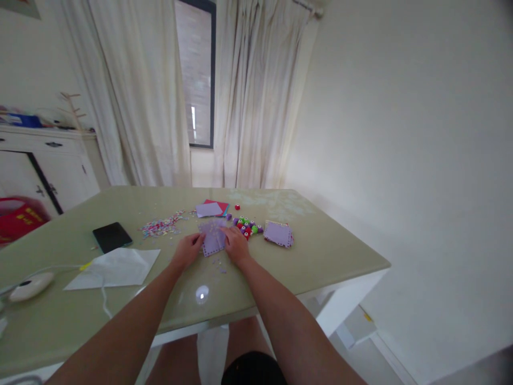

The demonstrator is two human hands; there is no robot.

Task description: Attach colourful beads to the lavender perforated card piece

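Observation:
A square of purple paper (212,238) with small punched shapes along its edges lies on the table between my two hands. My left hand (189,250) grips its left edge, fingers closed on it. On the right side of the sheet, my right hand (237,245) has its fingers on the edge and upper corner. Just beyond the right hand is a cluster of small red, green and purple knobs with white round tops (249,227), which look like craft punches. Tiny purple paper bits (219,266) lie in front of the sheet.
A stack of punched-edge purple paper (278,234) sits to the right. Behind are plain coloured sheets (210,209) and a lone red knob (237,206). Leftward lie confetti (160,226), a black tablet (112,237), a white sheet (116,268) and a white corded device (31,286).

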